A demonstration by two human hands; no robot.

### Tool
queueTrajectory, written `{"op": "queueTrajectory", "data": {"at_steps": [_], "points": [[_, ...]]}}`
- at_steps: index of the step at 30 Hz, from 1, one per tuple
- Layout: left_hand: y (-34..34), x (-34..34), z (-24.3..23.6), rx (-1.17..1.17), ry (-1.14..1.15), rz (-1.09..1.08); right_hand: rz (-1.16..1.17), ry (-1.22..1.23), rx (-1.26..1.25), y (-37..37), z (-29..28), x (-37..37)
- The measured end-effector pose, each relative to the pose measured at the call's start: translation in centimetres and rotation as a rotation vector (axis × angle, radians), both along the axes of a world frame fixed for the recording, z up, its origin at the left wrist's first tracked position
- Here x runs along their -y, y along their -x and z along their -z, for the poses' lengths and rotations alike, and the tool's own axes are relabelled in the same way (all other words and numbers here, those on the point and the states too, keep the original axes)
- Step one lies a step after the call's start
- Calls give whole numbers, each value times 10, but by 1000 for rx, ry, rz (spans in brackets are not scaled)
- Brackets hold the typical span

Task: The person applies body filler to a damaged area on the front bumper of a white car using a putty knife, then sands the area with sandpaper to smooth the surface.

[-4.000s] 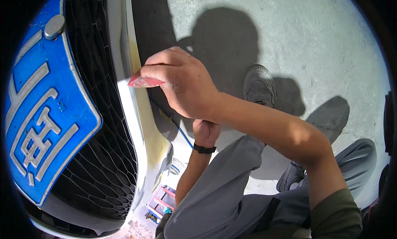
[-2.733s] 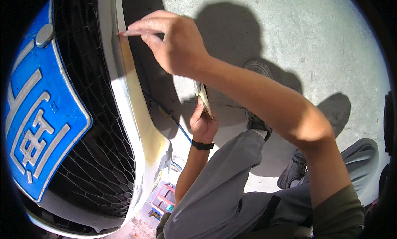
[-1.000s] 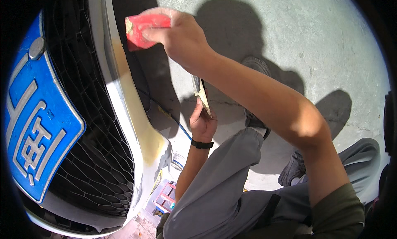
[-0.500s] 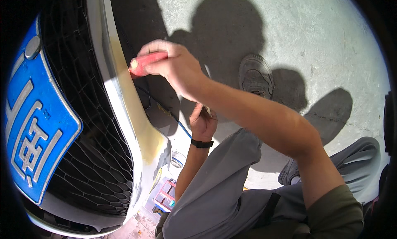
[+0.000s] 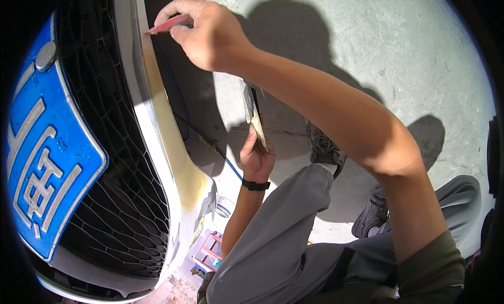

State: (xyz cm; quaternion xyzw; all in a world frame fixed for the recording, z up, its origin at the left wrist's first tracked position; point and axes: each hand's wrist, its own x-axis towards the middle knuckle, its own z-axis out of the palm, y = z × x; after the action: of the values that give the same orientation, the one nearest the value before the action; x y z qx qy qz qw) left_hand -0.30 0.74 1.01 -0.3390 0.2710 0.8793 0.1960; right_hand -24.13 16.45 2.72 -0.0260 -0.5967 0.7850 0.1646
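My right hand (image 5: 215, 36) reaches to the upper left, its fingers pinched on a thin red putty spreader (image 5: 170, 24). The spreader's edge is at or very near the upper part of a white car bumper (image 5: 168, 162); I cannot tell if it touches. A band of beige-yellow filler (image 5: 164, 107) runs down the bumper's edge. Lower down, my left hand (image 5: 257, 159) wears a black wristband and is closed on a flat, greyish putty board (image 5: 249, 101) with pale filler on it. My right forearm partly covers the board's upper end.
A black mesh grille (image 5: 118, 199) and a blue licence plate (image 5: 55, 162) lie at the left. A blue cable (image 5: 226, 159) crosses the concrete floor (image 5: 399, 52). Below the bumper corner are a round tin (image 5: 224, 207) and a clear box with red-framed items (image 5: 210, 249). My bent knees and shoes are close by.
My right hand has moved up along the bumper with the red spreader, which now shows more edge-on. The board in my left hand has come into view. My foot appears lower.
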Motion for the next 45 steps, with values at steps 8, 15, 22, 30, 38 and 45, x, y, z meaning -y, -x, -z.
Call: {"op": "queueTrajectory", "data": {"at_steps": [8, 15, 22, 30, 38, 45], "points": [[-3, 2, 3, 138, 141, -37, -200, 258, 0, -75, -11, 33], [-3, -1, 2, 105, 164, -29, -231, 621, 120, -34, 4, 4], [-4, 1, 9, 72, 66, 27, -392, 891, 186, -48, -12, -8], [-7, 7, 13, 111, 142, -13, -436, 591, 203, -86, -17, 9], [6, -9, 2, 39, 126, 46, -322, 348, 260, -72, -31, -38], [34, -45, -14, -28, 43, 59, -229, 98, 180, -46, -61, -148]]}}
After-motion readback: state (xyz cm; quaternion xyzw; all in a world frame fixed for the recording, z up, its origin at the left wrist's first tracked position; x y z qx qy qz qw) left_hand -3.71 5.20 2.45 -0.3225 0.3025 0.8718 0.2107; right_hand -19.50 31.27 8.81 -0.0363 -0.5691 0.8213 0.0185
